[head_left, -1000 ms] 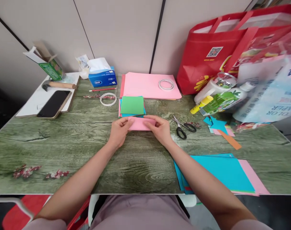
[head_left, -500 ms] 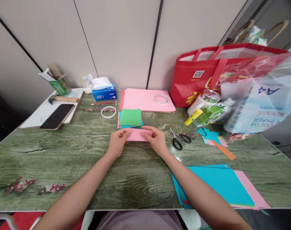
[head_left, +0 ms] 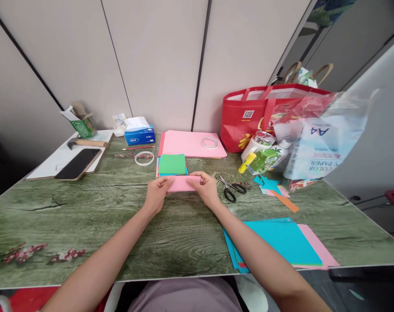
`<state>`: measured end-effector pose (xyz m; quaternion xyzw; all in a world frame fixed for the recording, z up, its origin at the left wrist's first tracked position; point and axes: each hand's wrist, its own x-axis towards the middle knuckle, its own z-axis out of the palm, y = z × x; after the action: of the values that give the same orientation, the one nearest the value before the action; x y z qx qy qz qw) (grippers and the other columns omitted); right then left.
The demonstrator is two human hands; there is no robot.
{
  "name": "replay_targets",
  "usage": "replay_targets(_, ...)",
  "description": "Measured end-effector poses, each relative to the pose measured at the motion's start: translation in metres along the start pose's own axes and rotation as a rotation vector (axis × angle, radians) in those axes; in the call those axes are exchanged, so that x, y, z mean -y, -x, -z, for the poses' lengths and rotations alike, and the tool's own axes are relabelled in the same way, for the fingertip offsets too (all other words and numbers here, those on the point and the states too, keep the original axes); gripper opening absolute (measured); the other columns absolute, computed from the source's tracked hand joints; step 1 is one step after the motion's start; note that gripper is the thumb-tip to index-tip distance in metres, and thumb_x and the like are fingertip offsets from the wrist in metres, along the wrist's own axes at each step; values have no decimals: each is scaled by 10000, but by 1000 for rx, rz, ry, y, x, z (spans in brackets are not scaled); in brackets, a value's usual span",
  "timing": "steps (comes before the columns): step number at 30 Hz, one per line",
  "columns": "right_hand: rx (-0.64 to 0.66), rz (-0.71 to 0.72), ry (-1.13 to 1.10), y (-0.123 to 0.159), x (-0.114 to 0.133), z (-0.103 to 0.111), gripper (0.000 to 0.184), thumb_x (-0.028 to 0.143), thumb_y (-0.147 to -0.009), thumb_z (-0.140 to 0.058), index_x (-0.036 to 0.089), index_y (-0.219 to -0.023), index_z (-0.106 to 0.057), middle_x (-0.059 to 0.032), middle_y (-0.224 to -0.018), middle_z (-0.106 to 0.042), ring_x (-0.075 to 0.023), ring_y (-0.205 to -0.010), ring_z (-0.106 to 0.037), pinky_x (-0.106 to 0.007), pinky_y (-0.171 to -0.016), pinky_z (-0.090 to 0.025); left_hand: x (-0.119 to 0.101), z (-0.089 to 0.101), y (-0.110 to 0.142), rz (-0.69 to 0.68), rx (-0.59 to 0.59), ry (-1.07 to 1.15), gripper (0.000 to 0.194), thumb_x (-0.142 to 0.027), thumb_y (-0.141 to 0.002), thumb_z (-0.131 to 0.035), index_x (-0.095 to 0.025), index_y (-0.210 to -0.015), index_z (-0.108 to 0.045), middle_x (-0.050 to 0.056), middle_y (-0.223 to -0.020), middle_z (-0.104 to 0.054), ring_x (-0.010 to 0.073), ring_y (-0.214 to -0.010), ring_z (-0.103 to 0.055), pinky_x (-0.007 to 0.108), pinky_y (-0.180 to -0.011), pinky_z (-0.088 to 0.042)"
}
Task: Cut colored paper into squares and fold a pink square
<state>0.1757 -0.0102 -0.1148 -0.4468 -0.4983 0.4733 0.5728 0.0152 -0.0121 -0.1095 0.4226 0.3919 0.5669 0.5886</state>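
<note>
Two ends at once, gripping the pink paper [head_left: 182, 184] just on the near side of the green sheet [head_left: 172, 164], with fingers [head_left: 167, 184] of left hand [head_left: 155, 197] and right hand [head_left: 207, 190] pinched narrow onto it; probably squaring or folding, calling next for level edges and steady pressure

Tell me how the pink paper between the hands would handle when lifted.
The pink paper is small, so probably light. Pinched between left hand and right hand, it shows no sag, suggesting some stiffness; being paper, it could crease easily.
</note>
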Motion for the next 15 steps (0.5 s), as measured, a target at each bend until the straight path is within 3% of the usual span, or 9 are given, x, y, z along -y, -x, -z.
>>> replay_targets(15, -9, 45, 1, 2, -1, 0, 304, 360, -579, -713, 157, -791, -631, -14, -693, -669, -141, -577, -589, -255, -554, -473, -7, -5, 6, -29, 26, 15, 197, -308, -592, -726, -138, -684, -688, 0, -613, -623, 114, -605, -534, 233, -596, -438)
